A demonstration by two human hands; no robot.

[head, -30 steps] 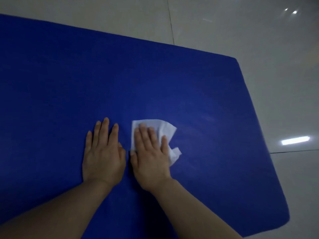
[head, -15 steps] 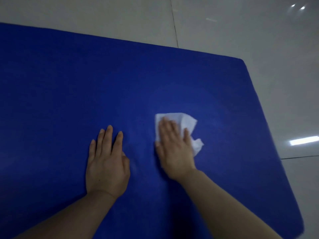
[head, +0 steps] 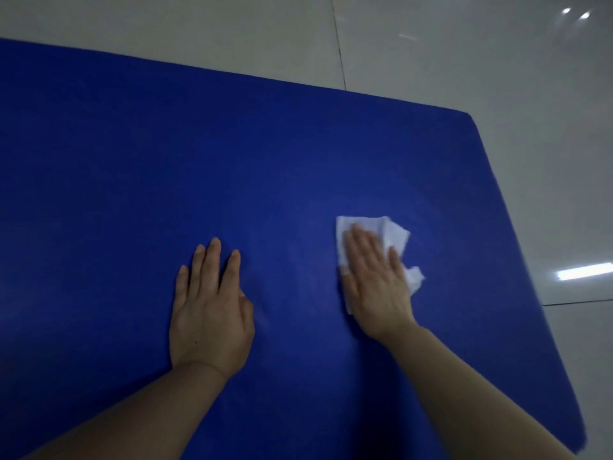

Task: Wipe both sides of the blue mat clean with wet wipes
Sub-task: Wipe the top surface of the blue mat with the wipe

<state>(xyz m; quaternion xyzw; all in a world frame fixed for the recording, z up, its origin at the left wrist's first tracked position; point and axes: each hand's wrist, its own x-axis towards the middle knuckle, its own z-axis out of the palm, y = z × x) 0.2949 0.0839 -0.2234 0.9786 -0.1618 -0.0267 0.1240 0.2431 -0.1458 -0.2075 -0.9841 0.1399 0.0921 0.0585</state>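
In the head view, you are kneeling or leaning over the blue mat (head: 166, 177), which is lying flat on the tiled floor (head: 431, 61) and filling most of the frame, its far right corner showing and its left side running out of view. Your right hand (head: 378, 283) is lying flat, fingers straight and together, pressing a crumpled white wet wipe (head: 394, 234) against the mat's right half; the wipe is sticking out past your fingertips and beside your little finger. Your left hand (head: 209, 313) is spread palm-down on the mat near its middle, fingers straight, holding nothing and seemingly bracing you or pinning the mat.

You are, as far as can be judged, working on the upper face of the mat, so the task is looking no more than partly done: the underside cannot be seen, and whether it has been cleaned cannot be told. The right hand is blurred, which suggests a wiping stroke is under way.

The next move is calling for even pressure through the flat palm so the wipe is not bunching or slipping out, and for strokes reaching the right edge and far corner. The left hand should be holding the mat steady.

No container or wipe packet is showing in this view.
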